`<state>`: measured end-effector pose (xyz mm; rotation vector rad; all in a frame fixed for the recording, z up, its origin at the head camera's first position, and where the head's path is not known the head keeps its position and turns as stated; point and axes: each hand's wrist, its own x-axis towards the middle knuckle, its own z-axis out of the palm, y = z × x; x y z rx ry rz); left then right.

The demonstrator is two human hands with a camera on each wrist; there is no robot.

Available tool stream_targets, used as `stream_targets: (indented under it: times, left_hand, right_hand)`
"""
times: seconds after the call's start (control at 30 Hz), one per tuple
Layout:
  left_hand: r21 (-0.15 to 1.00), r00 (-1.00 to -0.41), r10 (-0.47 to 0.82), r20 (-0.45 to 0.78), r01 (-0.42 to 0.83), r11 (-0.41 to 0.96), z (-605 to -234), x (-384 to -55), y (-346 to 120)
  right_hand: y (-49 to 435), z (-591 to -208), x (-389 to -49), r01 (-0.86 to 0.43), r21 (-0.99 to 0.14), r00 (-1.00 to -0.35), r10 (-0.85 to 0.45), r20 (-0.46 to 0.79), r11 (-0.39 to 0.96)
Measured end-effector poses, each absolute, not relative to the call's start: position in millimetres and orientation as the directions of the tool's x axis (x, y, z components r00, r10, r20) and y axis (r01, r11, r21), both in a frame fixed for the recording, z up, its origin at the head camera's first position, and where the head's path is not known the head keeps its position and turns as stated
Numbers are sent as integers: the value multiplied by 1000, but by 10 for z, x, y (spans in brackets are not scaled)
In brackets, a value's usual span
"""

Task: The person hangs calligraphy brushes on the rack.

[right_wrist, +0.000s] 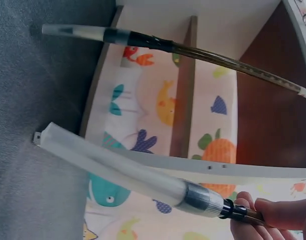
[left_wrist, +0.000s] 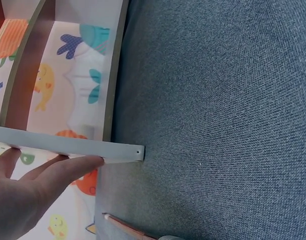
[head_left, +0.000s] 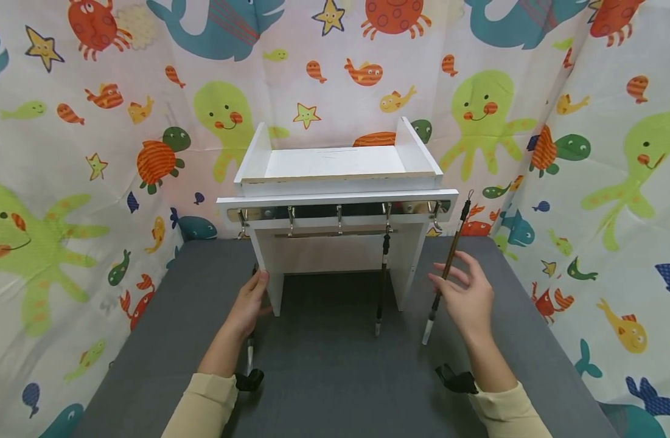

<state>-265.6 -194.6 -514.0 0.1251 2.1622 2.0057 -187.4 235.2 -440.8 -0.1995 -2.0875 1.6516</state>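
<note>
The right hand (head_left: 468, 298) pinches one of three brushes (head_left: 454, 246)

Head view down onto white shelf (head_left: 337, 196)

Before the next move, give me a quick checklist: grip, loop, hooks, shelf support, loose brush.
1. Held brush gripped by right hand: ok, fingers pinch its handle.
2. Hanging loop unobstructed: ok, it stands clear above the fingers.
3. Loop on a hook: not ok, it is off to the right of the hook rail.
4. Rightmost hook free: ok, nothing hangs there; the second brush hangs one hook to its left.
5. Left hand at the left side panel: ok, touching; firmness cannot be told.
6. Third brush undisturbed: cannot tell, partly hidden by the left hand.
</note>
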Motion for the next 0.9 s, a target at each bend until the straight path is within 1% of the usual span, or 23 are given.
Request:
stream_targets:
  times: [0.27, 0.47, 0.63, 0.9]
  left_hand:
    - [994, -977, 190, -94, -81, 77, -5142, -2669, -1947]
    - [994, -975, 201, -94, -81, 73, -5131, -2672, -1941]
    - [993, -975, 199, -98, -84, 81, -5097, -2661, -1949]
    - [992, -974, 199, -110, -94, 89, -5103, -2662, -1956]
  right_hand:
    - [2313, -4313, -1780, -217, -935, -873, 373, 314, 280]
    - [2264, -4240, -1700, -263, -915, -855, 364, 368, 307]
    - [2212, -4157, -1605, -317, -902, -845, 345, 409, 293]
    - [2053, -4056, -1464, -359, -903, -862, 286, 418, 236]
